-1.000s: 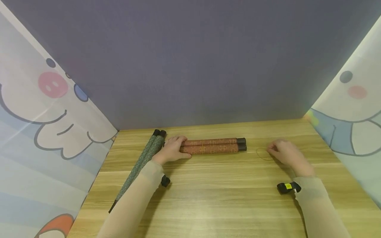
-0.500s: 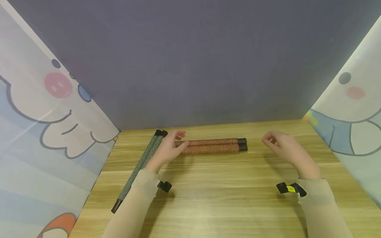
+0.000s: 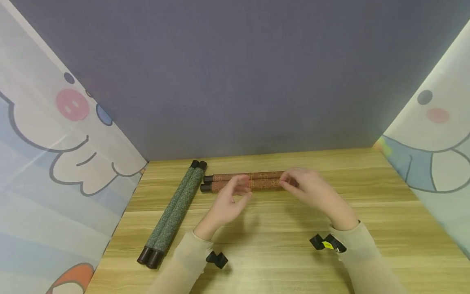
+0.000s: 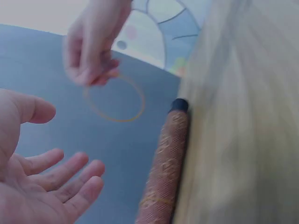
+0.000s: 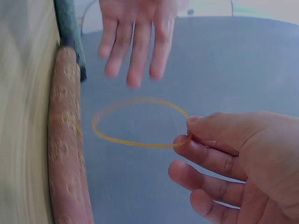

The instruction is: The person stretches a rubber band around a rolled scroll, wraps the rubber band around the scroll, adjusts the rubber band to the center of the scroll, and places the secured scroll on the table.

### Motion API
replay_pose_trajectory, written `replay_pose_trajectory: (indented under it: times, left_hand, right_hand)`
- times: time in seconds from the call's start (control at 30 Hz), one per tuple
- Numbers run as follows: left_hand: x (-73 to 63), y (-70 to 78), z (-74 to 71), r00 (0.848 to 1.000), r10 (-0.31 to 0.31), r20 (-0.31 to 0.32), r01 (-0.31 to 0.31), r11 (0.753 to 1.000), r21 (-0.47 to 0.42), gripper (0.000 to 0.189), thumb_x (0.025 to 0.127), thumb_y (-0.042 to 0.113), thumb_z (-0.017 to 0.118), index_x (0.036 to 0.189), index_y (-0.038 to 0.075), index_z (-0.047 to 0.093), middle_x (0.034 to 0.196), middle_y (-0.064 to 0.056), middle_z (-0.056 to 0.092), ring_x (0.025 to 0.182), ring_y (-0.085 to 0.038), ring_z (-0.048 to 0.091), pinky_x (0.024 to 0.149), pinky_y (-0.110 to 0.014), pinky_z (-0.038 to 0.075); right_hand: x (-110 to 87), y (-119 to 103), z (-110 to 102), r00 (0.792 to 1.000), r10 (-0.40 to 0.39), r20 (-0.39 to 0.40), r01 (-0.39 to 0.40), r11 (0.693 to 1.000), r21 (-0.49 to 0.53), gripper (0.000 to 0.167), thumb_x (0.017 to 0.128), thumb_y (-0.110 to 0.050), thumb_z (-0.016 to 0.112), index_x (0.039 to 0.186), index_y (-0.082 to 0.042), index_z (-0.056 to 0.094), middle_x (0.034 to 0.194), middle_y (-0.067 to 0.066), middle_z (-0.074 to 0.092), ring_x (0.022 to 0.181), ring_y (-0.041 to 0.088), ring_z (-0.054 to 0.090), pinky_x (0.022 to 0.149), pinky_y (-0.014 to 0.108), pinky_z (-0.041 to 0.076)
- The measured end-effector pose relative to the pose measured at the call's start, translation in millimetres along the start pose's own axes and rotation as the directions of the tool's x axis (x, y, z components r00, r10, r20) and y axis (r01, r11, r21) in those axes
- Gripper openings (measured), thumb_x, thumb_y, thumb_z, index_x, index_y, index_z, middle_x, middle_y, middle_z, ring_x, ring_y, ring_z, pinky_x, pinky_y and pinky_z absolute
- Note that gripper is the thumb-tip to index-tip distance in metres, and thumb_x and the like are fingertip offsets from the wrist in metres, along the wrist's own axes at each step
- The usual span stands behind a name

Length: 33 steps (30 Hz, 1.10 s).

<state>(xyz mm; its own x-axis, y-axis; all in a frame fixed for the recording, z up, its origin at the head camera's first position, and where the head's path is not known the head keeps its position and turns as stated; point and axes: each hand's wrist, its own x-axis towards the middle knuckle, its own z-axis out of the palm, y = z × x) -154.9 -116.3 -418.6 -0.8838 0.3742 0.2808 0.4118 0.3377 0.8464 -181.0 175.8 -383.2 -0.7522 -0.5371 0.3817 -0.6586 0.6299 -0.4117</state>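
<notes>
My right hand [image 3: 313, 190] pinches a thin yellow rubber band [image 5: 135, 143] between thumb and forefinger, the loop hanging free in the right wrist view. Nothing is in my left hand [image 3: 227, 204], its fingers spread and facing the band in the left wrist view. Both hands are over the near side of a pair of red-brown patterned scrolls [image 3: 262, 183] with black ends. A yellow band circles that pair around the middle. Its right end is hidden behind my right hand in the head view.
Two green speckled scrolls [image 3: 178, 206] with dark ends lie side by side, slanting, on the left of the wooden table [image 3: 271, 253]. A grey panel [image 3: 249, 81] rises along the back edge, and cartoon-printed sheets [image 3: 36, 163] flank the table.
My left hand has let go of the red-brown scrolls, lifted and moved right toward me. My right hand has raised the rubber band and come left. The scrolls have stayed put.
</notes>
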Motion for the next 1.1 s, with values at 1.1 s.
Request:
replay_pose_trajectory:
  times: [1.1]
  left_hand:
    - [-12.7, 15.9, 7.5, 0.991, -0.130, -0.027, 0.128, 0.989, -0.069, 0.012, 0.108, 0.012, 0.067, 0.110, 0.005, 0.076, 0.095, -0.004, 0.076, 0.081, -0.032, 0.072, 0.068, -0.029, 0.057]
  right_hand:
    - [12.0, -15, 3, 0.965, -0.211, 0.156, 0.207, 0.977, 0.042, 0.023, 0.101, 0.004, 0.071, 0.114, -0.011, 0.083, 0.110, 0.002, 0.076, 0.095, 0.016, 0.071, 0.084, 0.036, 0.062]
